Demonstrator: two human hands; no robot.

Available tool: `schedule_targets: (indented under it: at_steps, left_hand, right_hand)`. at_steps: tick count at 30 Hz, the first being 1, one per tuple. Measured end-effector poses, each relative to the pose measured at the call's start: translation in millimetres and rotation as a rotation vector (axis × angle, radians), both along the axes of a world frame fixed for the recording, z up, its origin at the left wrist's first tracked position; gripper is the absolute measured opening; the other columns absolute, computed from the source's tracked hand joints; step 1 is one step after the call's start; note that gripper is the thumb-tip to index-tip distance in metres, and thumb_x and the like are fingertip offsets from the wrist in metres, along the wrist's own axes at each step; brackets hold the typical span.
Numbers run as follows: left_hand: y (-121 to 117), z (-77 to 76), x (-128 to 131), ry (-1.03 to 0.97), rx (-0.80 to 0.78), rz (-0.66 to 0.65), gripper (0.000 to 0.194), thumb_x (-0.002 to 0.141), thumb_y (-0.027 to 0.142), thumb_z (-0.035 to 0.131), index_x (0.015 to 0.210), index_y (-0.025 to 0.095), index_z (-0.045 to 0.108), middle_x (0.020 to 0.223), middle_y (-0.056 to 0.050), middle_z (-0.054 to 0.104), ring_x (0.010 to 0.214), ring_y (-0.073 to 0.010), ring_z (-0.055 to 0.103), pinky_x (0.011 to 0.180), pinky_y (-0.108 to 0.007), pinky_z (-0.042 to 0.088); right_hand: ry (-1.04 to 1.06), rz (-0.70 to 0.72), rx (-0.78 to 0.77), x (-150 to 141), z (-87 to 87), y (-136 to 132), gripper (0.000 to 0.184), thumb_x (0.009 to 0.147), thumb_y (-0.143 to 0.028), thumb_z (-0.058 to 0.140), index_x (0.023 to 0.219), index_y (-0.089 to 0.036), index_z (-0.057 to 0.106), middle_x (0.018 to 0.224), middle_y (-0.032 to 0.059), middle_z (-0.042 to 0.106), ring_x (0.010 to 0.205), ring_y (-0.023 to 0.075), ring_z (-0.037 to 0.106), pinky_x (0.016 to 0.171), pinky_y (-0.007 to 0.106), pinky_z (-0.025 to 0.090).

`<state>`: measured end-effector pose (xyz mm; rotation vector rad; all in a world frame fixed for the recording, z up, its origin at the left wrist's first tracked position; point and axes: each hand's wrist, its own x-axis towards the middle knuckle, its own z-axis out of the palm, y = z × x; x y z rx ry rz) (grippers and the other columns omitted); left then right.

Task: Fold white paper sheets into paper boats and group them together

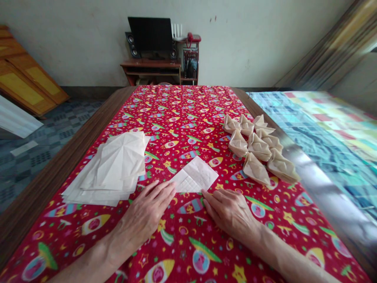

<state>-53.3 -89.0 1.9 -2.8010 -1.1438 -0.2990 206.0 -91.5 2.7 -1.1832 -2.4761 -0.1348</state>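
Folded paper (pixel 196 174), where's it sitting?
On the red printed cloth (pixel 184 232) over the table (pixel 85 137), between both hands, crease edge toward the person.
Left hand (pixel 154 202)?
Fingers extended, lying flat, tips at the paper's left corner. Not gripping.
Right hand (pixel 231 208)?
Index tip at the lower right corner, other fingers curled. Can't tell if it pinches.
Other stock?
Creased sheet stack (pixel 118 165) left, folded paper shapes (pixel 259 146) grouped right.
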Motion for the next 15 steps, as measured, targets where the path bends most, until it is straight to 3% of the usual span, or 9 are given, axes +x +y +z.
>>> schedule_targets:
  at_steps: [6,12,15]
  left_hand:
    - [10,5.6,-2,-0.137,0.039,-0.088,0.043,0.082,-0.002,0.033,0.111,0.009,0.062,0.129,-0.011,0.055,0.123,-0.0212,0.045,0.105,-0.039,0.04]
    - [18,12.0,27,-0.09,-0.069,-0.174,0.041,0.09,0.007,0.041,0.13,0.014,0.048,0.134,-0.008,0.052,0.125,-0.0196,0.044,0.107,-0.038,0.04]
    - [22,12.7,33,-0.07,-0.076,-0.175,0.04,0.09,0.01,0.044,0.13,0.015,0.048,0.13,-0.007,0.055,0.122,-0.0187,0.047,0.105,-0.036,0.04]
  right_hand:
    - [0.001,0.016,0.011,0,-1.2,0,0.029,0.095,-0.021,0.04,0.099,-0.012,0.067,0.061,0.0001,0.058,0.053,0.0124,0.054,0.05,0.027,0.034]
    - [0.022,-0.002,-0.035,3,-3.0,2,0.026,0.094,-0.021,0.042,0.097,-0.016,0.067,0.062,0.0006,0.057,0.056,0.0113,0.05,0.05,0.025,0.034]
    - [0.02,-0.057,-0.023,13,-3.3,11,0.023,0.093,-0.021,0.045,0.102,-0.018,0.065,0.083,0.0061,0.062,0.071,0.0153,0.055,0.058,0.026,0.042]
